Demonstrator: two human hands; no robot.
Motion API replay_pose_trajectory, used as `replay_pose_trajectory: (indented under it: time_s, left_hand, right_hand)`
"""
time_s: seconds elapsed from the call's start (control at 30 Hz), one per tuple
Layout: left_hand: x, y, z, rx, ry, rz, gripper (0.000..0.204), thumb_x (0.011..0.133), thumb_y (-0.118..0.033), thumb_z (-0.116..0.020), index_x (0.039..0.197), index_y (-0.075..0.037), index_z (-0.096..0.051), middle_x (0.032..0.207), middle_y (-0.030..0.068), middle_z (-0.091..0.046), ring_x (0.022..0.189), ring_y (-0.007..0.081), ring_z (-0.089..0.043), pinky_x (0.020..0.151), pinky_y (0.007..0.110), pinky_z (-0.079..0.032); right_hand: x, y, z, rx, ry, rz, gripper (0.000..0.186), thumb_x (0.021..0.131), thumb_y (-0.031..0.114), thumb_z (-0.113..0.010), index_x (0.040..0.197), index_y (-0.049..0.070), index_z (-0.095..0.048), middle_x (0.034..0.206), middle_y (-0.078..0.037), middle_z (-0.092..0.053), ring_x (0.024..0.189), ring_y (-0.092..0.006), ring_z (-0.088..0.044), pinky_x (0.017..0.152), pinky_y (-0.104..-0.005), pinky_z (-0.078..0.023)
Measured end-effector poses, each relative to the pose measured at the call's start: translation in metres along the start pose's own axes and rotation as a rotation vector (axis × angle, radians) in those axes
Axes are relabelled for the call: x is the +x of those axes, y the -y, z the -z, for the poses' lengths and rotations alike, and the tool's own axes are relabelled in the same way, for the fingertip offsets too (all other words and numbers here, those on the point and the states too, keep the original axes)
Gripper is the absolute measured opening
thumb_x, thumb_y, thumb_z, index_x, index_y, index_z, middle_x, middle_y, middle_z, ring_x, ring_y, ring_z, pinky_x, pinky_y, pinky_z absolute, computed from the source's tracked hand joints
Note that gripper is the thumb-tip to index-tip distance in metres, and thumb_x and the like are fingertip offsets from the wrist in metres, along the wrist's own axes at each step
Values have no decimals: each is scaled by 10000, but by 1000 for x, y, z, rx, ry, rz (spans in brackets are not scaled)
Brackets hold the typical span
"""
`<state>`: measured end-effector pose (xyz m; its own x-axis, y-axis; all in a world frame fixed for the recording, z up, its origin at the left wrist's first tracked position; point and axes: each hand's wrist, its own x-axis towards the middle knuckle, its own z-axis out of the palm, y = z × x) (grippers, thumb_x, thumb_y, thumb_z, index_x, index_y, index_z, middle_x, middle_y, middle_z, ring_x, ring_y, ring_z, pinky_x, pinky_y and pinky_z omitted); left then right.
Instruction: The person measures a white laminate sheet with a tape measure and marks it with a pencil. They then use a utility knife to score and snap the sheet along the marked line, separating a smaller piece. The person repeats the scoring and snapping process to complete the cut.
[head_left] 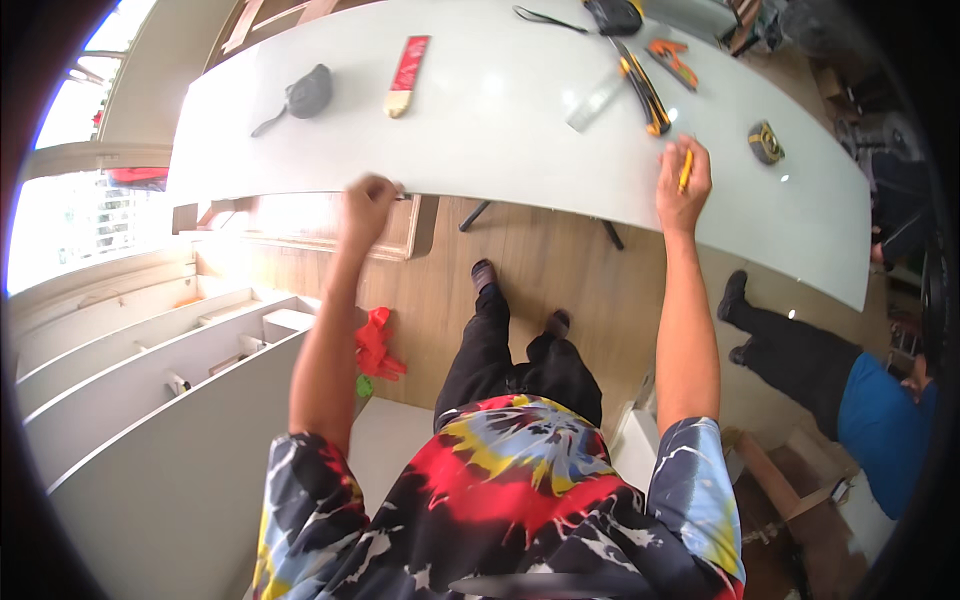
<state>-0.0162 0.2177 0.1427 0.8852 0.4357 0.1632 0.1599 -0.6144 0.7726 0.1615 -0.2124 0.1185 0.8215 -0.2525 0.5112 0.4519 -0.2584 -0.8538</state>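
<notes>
Head view: left hand clenched on smooth white panel edge; right hand grasps a slim yellow pencil.

**No packages, signs or screens; one printed label at most**

On the long white board, toward its far left part, lay a flat red strip-shaped tool with a pale wooden end. Its red face carried a printed label running along its length, too small to make out. To the right along the same white board lay a small round yellow-and-black tape measure with a round face label, too small to tell. Nothing else there showed a package, sign or screen.
</notes>
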Motion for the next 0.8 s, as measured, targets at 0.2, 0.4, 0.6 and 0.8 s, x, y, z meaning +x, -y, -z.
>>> replay_pose_trajectory:
  time_s: [0.2,0.4,0.6,0.8]
  left_hand:
    - [-70,34,-14,-340,122,365,407,961,-318,-761,1126,47,-692,917,93,-705,825,167,-695,745,314,-563]
    - [-16,13,-20,-1127,29,724,865,947,-414,-773,1522,40,-313,1217,182,-568,1108,310,-660,888,406,-577]
    - [9,-2,-36,-1161,-97,733,800,954,-355,-769,1495,15,-311,1212,213,-597,1027,314,-690,893,425,-591]
    - [14,-17,-48,-1118,-252,674,712,941,-194,-772,1472,31,-355,1145,180,-667,902,234,-729,712,359,-624]
  right_hand:
    - [-4,24,-46,-349,-56,12,263,1009,199,-670,1172,-5,-634,952,-105,-680,829,-192,-673,766,-337,-553]
    - [-44,110,-133,-317,451,358,172,1008,163,-668,1047,-5,-671,942,-137,-694,824,-262,-683,764,-372,-543]
    - [-39,155,-260,-300,1024,419,329,851,242,-839,1028,45,-644,968,-109,-676,927,-321,-675,833,-428,-504]
    - [-24,153,-304,-520,1288,506,565,771,359,-901,1163,97,-591,1101,-59,-649,999,-262,-667,903,-449,-455]
